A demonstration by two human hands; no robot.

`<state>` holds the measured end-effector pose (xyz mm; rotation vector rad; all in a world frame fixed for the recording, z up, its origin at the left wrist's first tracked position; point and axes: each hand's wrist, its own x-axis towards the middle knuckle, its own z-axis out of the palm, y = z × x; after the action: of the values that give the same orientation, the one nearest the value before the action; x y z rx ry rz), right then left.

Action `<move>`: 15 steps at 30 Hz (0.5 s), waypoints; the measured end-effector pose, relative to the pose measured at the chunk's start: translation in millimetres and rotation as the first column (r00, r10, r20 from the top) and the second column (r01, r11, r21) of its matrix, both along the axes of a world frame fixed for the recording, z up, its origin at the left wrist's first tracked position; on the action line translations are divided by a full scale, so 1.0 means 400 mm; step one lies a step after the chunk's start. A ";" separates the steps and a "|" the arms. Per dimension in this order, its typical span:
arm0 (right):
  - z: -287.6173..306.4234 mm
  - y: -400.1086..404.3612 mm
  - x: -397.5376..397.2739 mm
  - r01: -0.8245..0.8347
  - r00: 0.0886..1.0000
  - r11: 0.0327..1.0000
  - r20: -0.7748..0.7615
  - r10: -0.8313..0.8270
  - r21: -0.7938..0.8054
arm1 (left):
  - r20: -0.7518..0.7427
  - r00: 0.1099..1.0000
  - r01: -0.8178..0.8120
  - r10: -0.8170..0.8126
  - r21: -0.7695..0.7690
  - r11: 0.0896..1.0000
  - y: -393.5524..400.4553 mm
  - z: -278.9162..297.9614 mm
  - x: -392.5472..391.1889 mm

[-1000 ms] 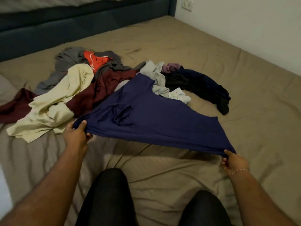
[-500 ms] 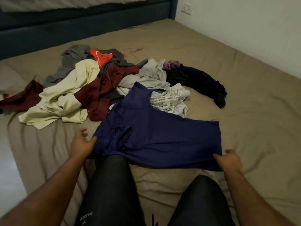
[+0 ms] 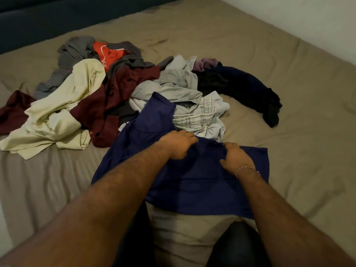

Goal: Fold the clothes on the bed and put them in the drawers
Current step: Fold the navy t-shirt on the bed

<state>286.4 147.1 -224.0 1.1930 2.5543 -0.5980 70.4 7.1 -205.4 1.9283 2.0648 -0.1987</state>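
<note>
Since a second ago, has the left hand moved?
Yes. The left hand left the navy shirt's near-left edge and moved toward the clothes pile, onto the shirt's middle.

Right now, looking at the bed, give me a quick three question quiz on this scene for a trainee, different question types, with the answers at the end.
1. True or false: both hands rest on the navy shirt.
2. Which garment lies nearest the left edge of the pile: A) cream garment B) red shirt C) black garment?
3. Fill in: the right hand wears a ____ at the wrist.

Key: 1 true; 2 A; 3 bracelet. The left hand lies beside the right.
</note>
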 end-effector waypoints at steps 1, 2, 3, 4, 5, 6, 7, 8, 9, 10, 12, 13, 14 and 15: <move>-0.008 0.013 -0.009 -0.008 1.000 1.000 0.018 0.009 -0.027 | -0.035 0.999 -0.007 0.007 -0.014 1.000 0.022 -0.008 0.005; -0.019 0.029 -0.013 -0.013 0.999 0.999 0.030 0.014 -0.039 | -0.077 0.997 -0.010 0.009 -0.015 1.000 0.040 -0.019 0.009; -0.027 0.043 -0.014 -0.016 0.999 0.999 0.036 0.017 -0.039 | -0.123 0.992 -0.006 0.005 -0.003 1.000 0.048 -0.027 0.009; -0.033 0.057 -0.012 -0.013 0.999 0.999 0.042 0.014 -0.040 | -0.161 0.987 0.006 -0.004 0.010 1.000 0.050 -0.034 0.007; -0.038 0.071 -0.011 -0.001 0.999 0.999 0.049 0.003 -0.047 | -0.192 0.981 0.026 -0.023 0.015 1.000 0.049 -0.038 0.001; -0.042 0.085 -0.008 0.017 0.998 0.999 0.060 -0.014 -0.052 | -0.226 0.973 0.056 -0.049 0.023 0.998 0.045 -0.043 -0.008; -0.049 0.098 -0.007 0.032 0.997 0.998 0.078 -0.028 -0.054 | -0.264 0.962 0.080 -0.069 0.032 0.996 0.040 -0.046 -0.021; -0.053 0.108 -0.004 0.044 0.994 0.998 0.100 -0.039 -0.047 | -0.300 0.951 0.093 -0.076 0.044 0.995 0.033 -0.046 -0.034; -0.058 0.115 -0.003 0.043 0.992 0.999 0.120 -0.040 -0.031 | -0.332 0.941 0.093 -0.071 0.051 0.994 0.026 -0.043 -0.051; -0.061 0.122 0.002 0.035 0.989 0.999 0.141 -0.035 -0.001 | -0.360 0.931 0.090 -0.066 0.050 0.995 0.018 -0.039 -0.069; -0.062 0.131 0.012 0.008 0.978 0.997 0.205 -0.024 0.078 | -0.410 0.910 0.072 -0.055 0.026 0.997 0.001 -0.024 -0.105; -0.060 0.134 0.020 -0.007 0.969 0.993 0.244 -0.022 0.115 | -0.428 0.903 0.051 -0.042 0.009 0.999 -0.008 -0.013 -0.121; -0.058 0.139 0.028 -0.017 0.962 0.989 0.272 -0.023 0.144 | -0.443 0.896 0.024 -0.024 -0.007 1.000 -0.016 0.000 -0.137; -0.058 0.139 0.038 -0.018 0.958 0.986 0.285 -0.031 0.168 | -0.456 0.890 -0.004 -0.002 -0.013 1.000 -0.030 0.014 -0.152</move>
<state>301.7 202.6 -247.3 1.2406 2.3899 -0.1919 9.6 -4.8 -199.8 2.0179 2.3342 -0.7290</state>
